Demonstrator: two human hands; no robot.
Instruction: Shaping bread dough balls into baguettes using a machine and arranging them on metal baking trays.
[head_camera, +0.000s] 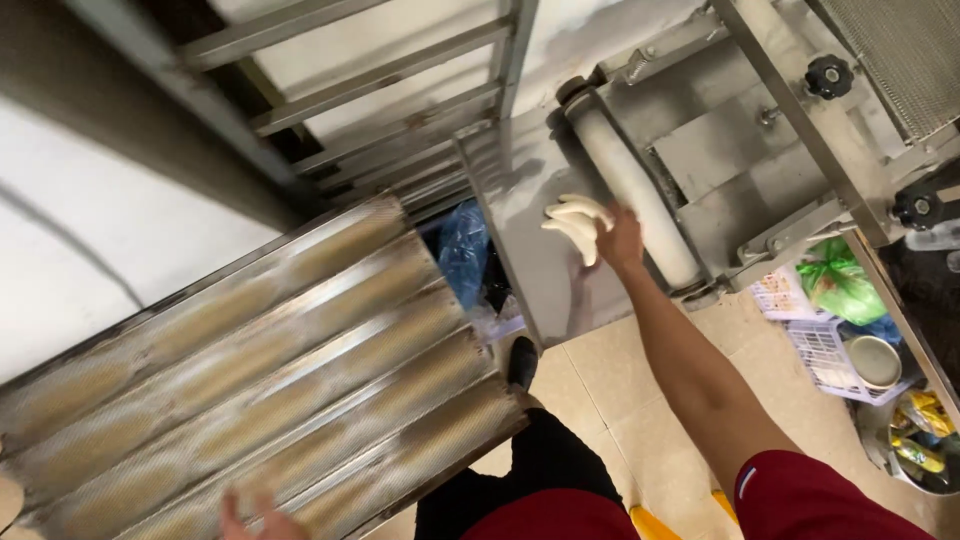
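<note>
Pale beige floor tiles (590, 385) with thin grout lines run under everything. Above them stands a grey sheet-metal machine (720, 150) with a white cylindrical roller (640, 200) and two black knobs. Left of the machine, a grey metal rack of horizontal bars (380, 75) leans against a white wall (90, 250). Right of the machine, white plastic baskets (820, 350) hold a green bag (835, 280).

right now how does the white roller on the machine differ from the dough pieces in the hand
The roller is one long straight cylinder fixed across the machine; the dough pieces are short, curved, tapered and loose. The roller sits free, while the right hand holds the dough pieces. Both are pale white.
</note>
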